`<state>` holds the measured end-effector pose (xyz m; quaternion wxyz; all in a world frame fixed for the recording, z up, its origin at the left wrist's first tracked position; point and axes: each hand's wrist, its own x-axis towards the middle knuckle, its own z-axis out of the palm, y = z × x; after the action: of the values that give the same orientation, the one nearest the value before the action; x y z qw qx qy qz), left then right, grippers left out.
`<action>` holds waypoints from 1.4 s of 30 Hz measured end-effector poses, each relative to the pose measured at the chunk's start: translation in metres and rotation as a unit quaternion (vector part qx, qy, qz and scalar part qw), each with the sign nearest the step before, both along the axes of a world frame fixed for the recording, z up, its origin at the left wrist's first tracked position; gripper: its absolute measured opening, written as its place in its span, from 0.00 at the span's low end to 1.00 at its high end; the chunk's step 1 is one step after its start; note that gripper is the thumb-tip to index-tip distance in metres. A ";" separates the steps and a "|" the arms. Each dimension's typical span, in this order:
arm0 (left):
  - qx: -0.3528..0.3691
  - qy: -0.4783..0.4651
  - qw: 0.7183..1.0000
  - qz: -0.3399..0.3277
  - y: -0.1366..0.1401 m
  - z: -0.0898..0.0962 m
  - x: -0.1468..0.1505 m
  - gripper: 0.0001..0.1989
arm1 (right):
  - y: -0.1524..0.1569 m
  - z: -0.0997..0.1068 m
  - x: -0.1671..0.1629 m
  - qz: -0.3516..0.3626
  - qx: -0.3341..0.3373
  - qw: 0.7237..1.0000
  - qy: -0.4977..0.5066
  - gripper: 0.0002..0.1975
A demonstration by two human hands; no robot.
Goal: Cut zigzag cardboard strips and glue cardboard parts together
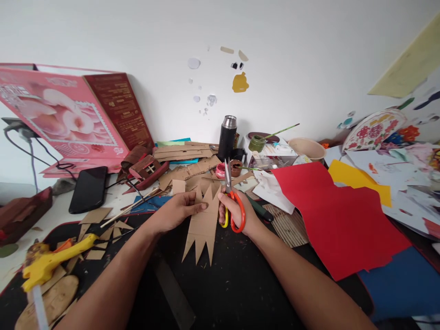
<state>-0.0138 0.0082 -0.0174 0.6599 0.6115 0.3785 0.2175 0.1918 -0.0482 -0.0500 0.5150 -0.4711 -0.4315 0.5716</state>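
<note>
White wall (154, 36) rises behind a crowded desk, where a black mat (261, 284) spreads under the person's forearms. Above the mat, between the two hands, is a flat brown cardboard piece (202, 224) cut into sharp points at both its near and far ends. The left hand (177, 211) pinches its left side toward the far end, thumb lying across the face; the near points reach back toward the person, well clear of those fingers. The right hand (240, 208) is closed around the scissors (228, 185), gripping the orange and yellow handles just beside the cardboard's right edge, blades pointing away toward the wall and only narrowly parted. Whether the right thumb touches the cardboard, I cannot tell.

Beyond the hands stand a black flask (227, 140) and small paint jars (235, 167). To the right of the right hand lie a corrugated sheet (287, 224) and a large red sheet (343, 220). On the left, loose cardboard scraps (94, 215) lie near a yellow glue gun (51, 263), with a dark phone (88, 189) farther back.
</note>
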 end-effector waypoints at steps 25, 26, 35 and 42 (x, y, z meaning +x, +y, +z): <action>0.026 -0.210 0.910 0.357 0.022 -0.009 -0.012 0.29 | 0.000 0.007 -0.005 0.018 -0.045 0.998 -0.039 0.33; 0.023 -0.219 0.905 0.363 0.022 -0.007 -0.012 0.29 | 0.001 0.007 -0.005 0.022 -0.047 0.998 -0.045 0.33; 0.011 -0.260 0.890 0.375 0.016 0.004 -0.011 0.30 | 0.002 0.016 -0.012 0.114 -0.022 0.978 -0.171 0.31; -0.003 -0.277 0.892 0.357 0.015 0.004 -0.011 0.29 | -0.006 0.054 -0.012 0.161 -0.015 0.880 -0.446 0.23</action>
<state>-0.0249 0.0232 -0.0138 0.6173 0.3484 0.3741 0.5980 0.1798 -0.0544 0.0044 0.1624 -0.6079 -0.6768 0.3823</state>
